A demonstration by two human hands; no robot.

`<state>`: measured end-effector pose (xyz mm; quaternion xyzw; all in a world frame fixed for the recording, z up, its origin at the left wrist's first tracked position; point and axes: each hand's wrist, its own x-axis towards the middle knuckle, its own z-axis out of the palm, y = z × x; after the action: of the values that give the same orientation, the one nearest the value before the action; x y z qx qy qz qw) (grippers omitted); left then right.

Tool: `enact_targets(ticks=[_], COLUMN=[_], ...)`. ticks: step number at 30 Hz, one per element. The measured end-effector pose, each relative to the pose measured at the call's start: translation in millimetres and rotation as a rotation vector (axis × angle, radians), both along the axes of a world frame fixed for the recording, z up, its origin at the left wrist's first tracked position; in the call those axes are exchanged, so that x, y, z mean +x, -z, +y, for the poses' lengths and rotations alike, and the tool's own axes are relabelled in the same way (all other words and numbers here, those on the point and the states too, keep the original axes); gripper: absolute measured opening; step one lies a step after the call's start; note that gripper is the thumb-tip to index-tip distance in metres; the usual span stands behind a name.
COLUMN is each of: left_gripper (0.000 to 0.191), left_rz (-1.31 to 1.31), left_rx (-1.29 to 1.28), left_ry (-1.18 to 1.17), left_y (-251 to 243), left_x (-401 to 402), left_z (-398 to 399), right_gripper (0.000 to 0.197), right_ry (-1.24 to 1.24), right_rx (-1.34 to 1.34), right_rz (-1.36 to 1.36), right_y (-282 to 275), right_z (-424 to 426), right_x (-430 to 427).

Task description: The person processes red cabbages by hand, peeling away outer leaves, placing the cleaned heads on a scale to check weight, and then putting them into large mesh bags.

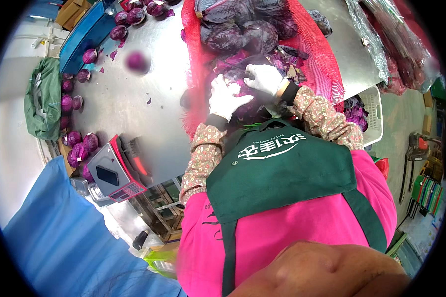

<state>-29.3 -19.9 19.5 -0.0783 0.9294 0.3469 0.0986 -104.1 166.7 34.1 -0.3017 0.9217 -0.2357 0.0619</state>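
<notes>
My left hand, in a white glove, is spread over a red cabbage whose pale cut stem end shows beside the fingers. At the cabbage's other side is my right hand, also gloved, with its fingers bent against it; whether they pinch a leaf is hidden. Both hands are over a red mesh sack laid open on a metal table. Several dark, untrimmed red cabbages fill the sack's far part. Loose purple leaves lie close to my right hand.
Several trimmed red cabbages line the table's left edge. A blurred cabbage appears above the tabletop's left part. A scale bears a phone, with a knife alongside. At right, a white crate contains leaves.
</notes>
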Motion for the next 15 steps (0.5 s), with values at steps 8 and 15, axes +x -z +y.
enact_targets(ticks=[8,15], left_gripper=[0.121,0.123], left_rz=[0.06,0.249], left_rx=[0.299,-0.035], left_ry=[0.104,0.362], left_y=[2,-18], left_x=[2,-3], left_z=[-12,6], right_gripper=[0.028,0.042], right_ry=[0.338,0.326], right_rx=[0.052,-0.254], right_rz=[-0.044,-0.326], right_y=[61,25], right_z=[94,59], right_x=[-30,8])
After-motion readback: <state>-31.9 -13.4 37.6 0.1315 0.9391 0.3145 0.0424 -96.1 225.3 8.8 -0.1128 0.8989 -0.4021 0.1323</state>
